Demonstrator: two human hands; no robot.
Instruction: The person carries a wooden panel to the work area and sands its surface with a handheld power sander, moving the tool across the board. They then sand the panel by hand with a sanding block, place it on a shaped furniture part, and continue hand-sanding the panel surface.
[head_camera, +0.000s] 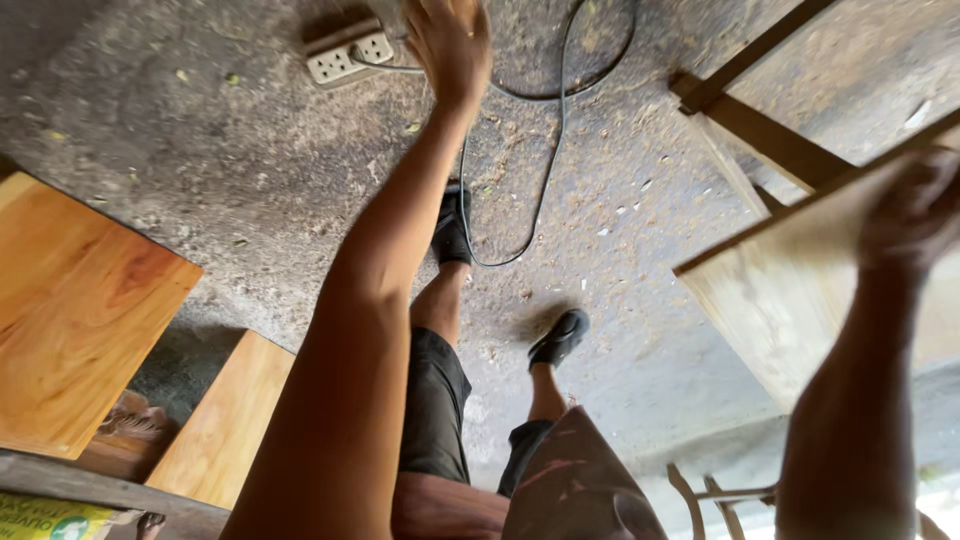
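My left hand (450, 45) stretches forward over the concrete floor, right beside a white power strip (345, 55) and the black cable (545, 190) that runs from it. The fingertips are cut off by the top edge, so I cannot tell whether they hold anything. My right hand (915, 215), blurred, grips the upper edge of a pale wooden board (790, 300) held tilted at the right.
Two orange-brown wooden boards (80, 310) (225, 420) lie at the lower left. A dark wooden frame (770, 140) stands at the upper right. My feet in black shoes (560, 337) stand on the sawdust-strewn floor (250, 170). A chair back (720, 495) shows at the bottom right.
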